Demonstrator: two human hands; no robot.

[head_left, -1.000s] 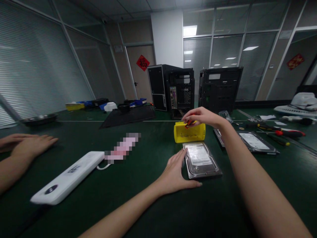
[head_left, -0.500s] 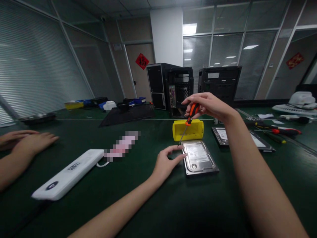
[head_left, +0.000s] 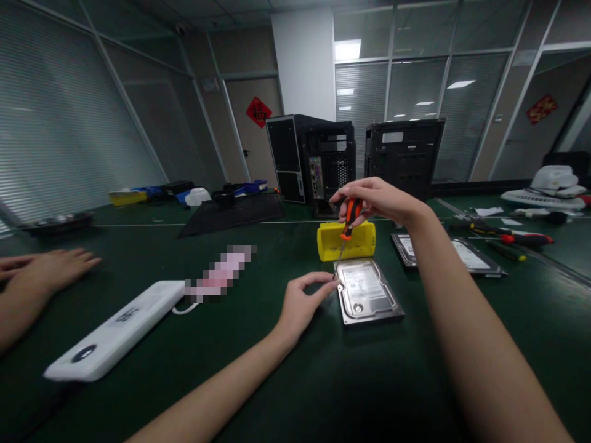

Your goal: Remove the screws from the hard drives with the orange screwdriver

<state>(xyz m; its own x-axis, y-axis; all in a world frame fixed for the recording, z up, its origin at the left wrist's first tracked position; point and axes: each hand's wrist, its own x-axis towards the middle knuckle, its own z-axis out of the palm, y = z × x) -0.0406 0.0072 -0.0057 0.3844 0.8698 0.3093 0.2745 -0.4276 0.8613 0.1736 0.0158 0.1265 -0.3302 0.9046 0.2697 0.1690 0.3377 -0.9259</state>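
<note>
My right hand [head_left: 362,200] grips the orange and black handle of a screwdriver [head_left: 352,218] from above. Its thin shaft slants down and left to the near-left edge of a silver hard drive [head_left: 367,292], which lies label up on the green table. Beside that edge my left hand [head_left: 305,301] is closed, thumb and forefinger pinched together at the screwdriver's tip. Anything small between those fingertips is hidden. Just behind the drive stands a yellow plastic bin [head_left: 346,246], tipped with its opening facing me.
More hard drives [head_left: 473,255] lie to the right, near pliers [head_left: 526,237] and other tools. Computer cases [head_left: 286,160] stand at the back. On the left are a white power bank [head_left: 115,332] with a cable and another person's hands [head_left: 60,267].
My left thumb and forefinger have come together at the screwdriver tip, off the drive's top. The screwdriver is a little more upright. The whole view has shifted slightly.
</note>
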